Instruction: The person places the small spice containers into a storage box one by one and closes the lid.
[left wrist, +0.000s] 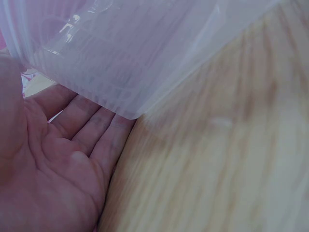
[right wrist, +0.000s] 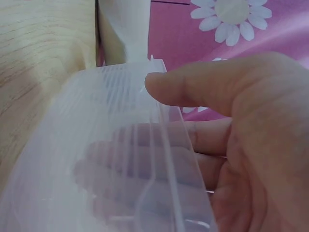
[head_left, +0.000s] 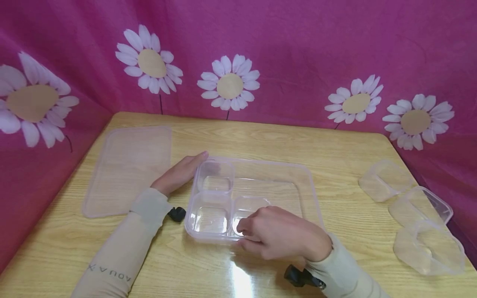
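A large clear plastic food box (head_left: 314, 192) with a pale pink rim stands on the table. Inside its left part sit small clear containers: one at the back left (head_left: 215, 163), another at the front left (head_left: 212, 198) and a third, small container (head_left: 253, 202), at front centre. My right hand (head_left: 280, 232) pinches at the front rim, fingers inside the third container and thumb outside the box wall; the right wrist view shows these fingers (right wrist: 145, 166) through clear plastic. My left hand (head_left: 181, 171) rests against the box's back left side, its fingers (left wrist: 99, 121) straight by the bottom edge.
A flat translucent lid (head_left: 128, 167) lies at the table's left. Along the right edge stand three loose clear containers: a back one (head_left: 376, 186), a middle one (head_left: 404, 209) and a front one (head_left: 413, 256). Pink flowered cloth (head_left: 283, 54) hangs behind the wooden table (head_left: 261, 136).
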The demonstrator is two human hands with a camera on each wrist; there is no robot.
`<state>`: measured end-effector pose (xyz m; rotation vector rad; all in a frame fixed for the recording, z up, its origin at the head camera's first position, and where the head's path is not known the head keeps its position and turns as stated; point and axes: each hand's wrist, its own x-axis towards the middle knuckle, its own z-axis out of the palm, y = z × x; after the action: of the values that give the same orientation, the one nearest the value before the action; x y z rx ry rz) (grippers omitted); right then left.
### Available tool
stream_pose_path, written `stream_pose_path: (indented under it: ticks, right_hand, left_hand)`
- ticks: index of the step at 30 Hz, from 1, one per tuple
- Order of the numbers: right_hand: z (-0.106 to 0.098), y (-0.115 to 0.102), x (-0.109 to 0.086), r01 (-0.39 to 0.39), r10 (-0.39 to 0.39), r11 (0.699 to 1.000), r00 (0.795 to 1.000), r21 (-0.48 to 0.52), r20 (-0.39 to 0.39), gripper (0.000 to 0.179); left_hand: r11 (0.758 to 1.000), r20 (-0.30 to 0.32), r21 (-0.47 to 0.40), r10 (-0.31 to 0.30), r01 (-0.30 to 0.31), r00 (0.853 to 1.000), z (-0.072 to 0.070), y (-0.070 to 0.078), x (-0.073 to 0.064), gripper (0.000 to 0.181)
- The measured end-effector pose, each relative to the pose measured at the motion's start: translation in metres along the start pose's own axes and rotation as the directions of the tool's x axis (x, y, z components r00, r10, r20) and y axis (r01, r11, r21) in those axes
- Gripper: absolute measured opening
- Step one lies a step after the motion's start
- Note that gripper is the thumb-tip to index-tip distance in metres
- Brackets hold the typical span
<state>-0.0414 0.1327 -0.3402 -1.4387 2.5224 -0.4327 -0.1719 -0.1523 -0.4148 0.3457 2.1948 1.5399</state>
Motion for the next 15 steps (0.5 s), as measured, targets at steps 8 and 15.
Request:
stream_pose_path:
  ticks: [8,15]
  right_hand:
    - [-0.007,0.003,-0.004,-0.062,0.061,0.997,0.998,0.051,0.023,0.024]
    - [-0.014,0.003,-0.01,-0.081,0.081,0.996,0.997,0.029,-0.016,0.012]
  left_hand:
    - [1.0,-0.005,0.007,-0.03,0.03,1.0,0.001,0.0,0.001,0.07]
    - [1.0,-0.003,0.008,-0.028,0.028,1.0,0.0,0.0,0.001,0.071]
